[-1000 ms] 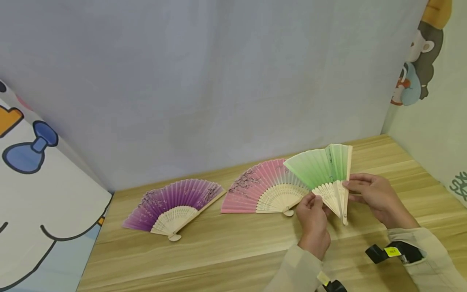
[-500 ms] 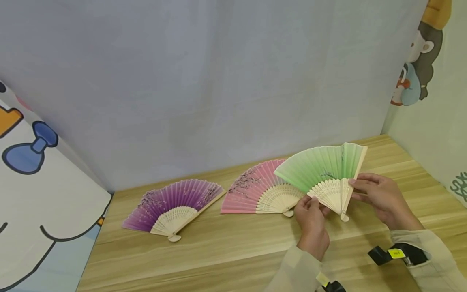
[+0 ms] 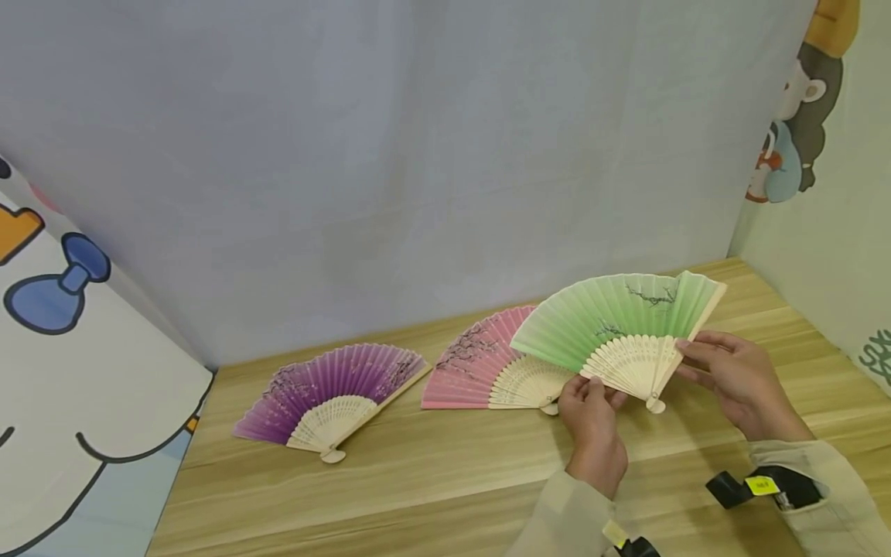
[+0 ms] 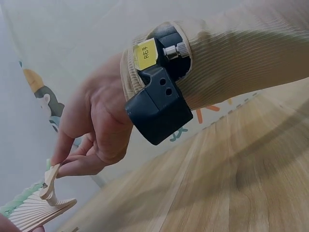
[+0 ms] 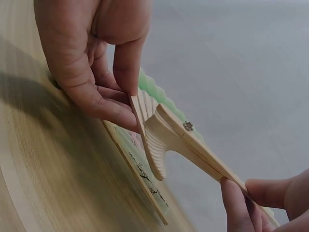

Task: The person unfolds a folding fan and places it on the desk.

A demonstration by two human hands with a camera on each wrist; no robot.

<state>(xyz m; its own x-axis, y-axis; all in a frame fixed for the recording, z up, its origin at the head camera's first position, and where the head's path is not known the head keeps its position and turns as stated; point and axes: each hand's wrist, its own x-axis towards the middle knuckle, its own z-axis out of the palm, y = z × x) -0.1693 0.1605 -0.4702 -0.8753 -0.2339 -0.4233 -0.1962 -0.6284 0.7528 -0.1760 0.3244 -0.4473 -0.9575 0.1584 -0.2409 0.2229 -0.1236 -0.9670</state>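
Observation:
My two hands hold a green folding fan, spread wide, with dark branches printed on its cloth and pale slatted ribs. The left hand pinches its left outer rib between thumb and fingers. On the opposite outer rib, the right hand has a similar pinch. A pink folding fan lies spread on the table, partly covered by the green one in the head view. Farther left lies a spread purple folding fan. The right wrist view shows the green fan's stacked ribs meeting at the pivot end.
The wood-grain table runs back to a plain grey curtain. Printed cartoon panels stand at the left and right. Each wrist carries a black camera mount, the right one with a yellow label.
The green fan has spread from a narrow wedge to a wide arc. My right hand has moved slightly right with its outer rib; the left has shifted slightly left. Pink and purple fans stay put.

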